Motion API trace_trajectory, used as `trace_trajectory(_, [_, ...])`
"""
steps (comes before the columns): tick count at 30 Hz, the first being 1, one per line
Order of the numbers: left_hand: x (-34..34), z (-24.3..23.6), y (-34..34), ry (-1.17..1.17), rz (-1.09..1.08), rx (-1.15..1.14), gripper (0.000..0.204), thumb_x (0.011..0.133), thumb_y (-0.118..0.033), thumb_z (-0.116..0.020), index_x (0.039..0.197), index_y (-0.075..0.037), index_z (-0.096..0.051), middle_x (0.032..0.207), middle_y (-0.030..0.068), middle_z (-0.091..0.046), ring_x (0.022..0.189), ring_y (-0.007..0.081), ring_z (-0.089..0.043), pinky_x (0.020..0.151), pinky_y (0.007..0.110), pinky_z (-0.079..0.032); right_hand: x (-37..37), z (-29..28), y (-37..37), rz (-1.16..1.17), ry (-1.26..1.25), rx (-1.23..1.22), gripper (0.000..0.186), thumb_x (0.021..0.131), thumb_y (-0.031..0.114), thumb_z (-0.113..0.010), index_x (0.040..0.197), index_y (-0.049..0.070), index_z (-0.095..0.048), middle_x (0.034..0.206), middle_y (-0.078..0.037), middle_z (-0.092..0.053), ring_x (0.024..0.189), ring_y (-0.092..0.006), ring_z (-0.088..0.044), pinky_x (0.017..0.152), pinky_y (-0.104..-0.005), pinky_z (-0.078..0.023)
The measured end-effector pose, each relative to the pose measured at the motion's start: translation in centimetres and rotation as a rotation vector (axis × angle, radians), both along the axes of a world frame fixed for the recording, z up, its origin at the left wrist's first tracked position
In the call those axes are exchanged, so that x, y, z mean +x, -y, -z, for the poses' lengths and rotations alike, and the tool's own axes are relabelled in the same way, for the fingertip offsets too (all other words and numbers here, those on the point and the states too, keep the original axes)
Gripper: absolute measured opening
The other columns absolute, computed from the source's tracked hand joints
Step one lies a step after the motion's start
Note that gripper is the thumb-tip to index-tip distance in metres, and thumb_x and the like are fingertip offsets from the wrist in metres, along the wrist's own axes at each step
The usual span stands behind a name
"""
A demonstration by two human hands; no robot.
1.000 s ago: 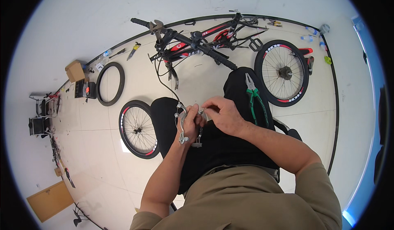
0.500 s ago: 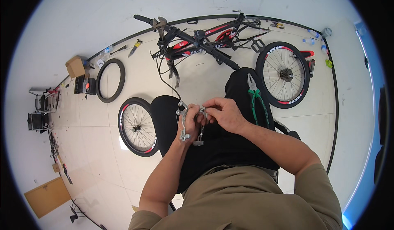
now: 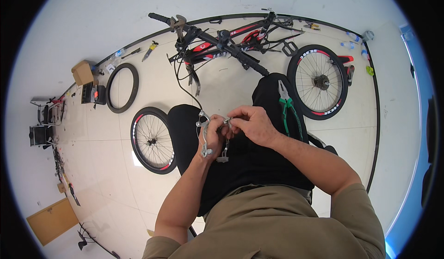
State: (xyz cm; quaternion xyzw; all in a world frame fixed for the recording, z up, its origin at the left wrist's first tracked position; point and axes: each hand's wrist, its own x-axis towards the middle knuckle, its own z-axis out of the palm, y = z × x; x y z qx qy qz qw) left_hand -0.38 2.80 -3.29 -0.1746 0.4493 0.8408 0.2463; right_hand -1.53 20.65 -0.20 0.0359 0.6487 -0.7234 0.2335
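Caliper (image 3: 205, 141) over lap (image 3: 259, 166), two-handed hold

Left hand (image 3: 214, 133) wraps caliper, likely as the vise; forearm slants in, elbow bent. Right hand (image 3: 257, 126) at caliper's right, elbow wide, thumb and fingertips pinching a small metal bit (image 3: 227, 120); too small to identify. Pliers (image 3: 286, 102) on thigh (image 3: 268, 97) right of caliper, probably for quick reach. Cable (image 3: 186, 91) runs ahead from caliper toward bike (image 3: 231, 50).

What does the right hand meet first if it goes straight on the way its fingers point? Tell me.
Likely the small silver metal part that the right hand touches, then the left hand just beyond; depth between them is hard to judge.
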Motion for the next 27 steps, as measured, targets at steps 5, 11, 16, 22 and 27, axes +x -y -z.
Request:
trace_trajectory(5, [0.04,-0.03,-0.03,-0.002,0.005,-0.043,0.019,0.097,-0.019,-0.051,0.086,-0.004,-0.051,0.071,0.0057,-0.05,0.065,0.0183,-0.051,0.067,0.034,-0.046,0.2,-0.14,0.19,0.029,-0.023,0.044,0.018,0.092,0.003,-0.066,0.107,-0.007,-0.068,0.085,-0.007,-0.071,0.074,-0.0102,-0.066,0.07,-0.0252,-0.055])
trace_trajectory(11, [0.08,-0.24,-0.08,-0.001,0.007,-0.064,0.019,0.098,-0.019,-0.052,0.09,-0.002,-0.053,0.071,0.0048,-0.049,0.065,0.0173,-0.051,0.066,0.033,-0.047,0.15,0.21,0.02,0.007,-0.075,0.064,0.016,0.093,0.003,-0.066,0.107,-0.006,-0.068,0.084,-0.006,-0.07,0.075,-0.0094,-0.064,0.069,-0.0247,-0.054])
trace_trajectory(16, [0.03,-0.65,-0.3,0.025,0.001,-0.091,0.021,0.098,-0.018,-0.053,0.104,0.002,-0.056,0.07,0.0048,-0.049,0.064,0.0176,-0.051,0.066,0.034,-0.048,0.17,0.77,0.02,-0.001,-0.119,0.083,0.015,0.093,0.002,-0.066,0.106,-0.005,-0.069,0.086,-0.006,-0.07,0.077,-0.0092,-0.064,0.07,-0.0245,-0.054])
trace_trajectory(22, [0.11,-0.53,-0.12,-0.008,0.001,-0.092,0.022,0.098,-0.018,-0.053,0.105,0.003,-0.056,0.07,0.0047,-0.048,0.063,0.0181,-0.051,0.065,0.034,-0.047,0.01,0.21,-0.11,-0.028,-0.128,0.135,0.015,0.093,0.003,-0.067,0.106,-0.004,-0.07,0.087,-0.006,-0.071,0.079,-0.0093,-0.065,0.072,-0.0244,-0.054])
trace_trajectory(27, [0.13,-0.64,-0.21,-0.075,0.034,-0.151,0.023,0.098,-0.022,-0.056,0.098,0.001,-0.056,0.069,0.0043,-0.047,0.063,0.0186,-0.051,0.065,0.034,-0.047,-0.06,0.11,-0.31,-0.043,-0.177,0.165,0.015,0.092,0.003,-0.067,0.105,-0.003,-0.07,0.087,-0.006,-0.071,0.079,-0.0091,-0.066,0.073,-0.0247,-0.054])
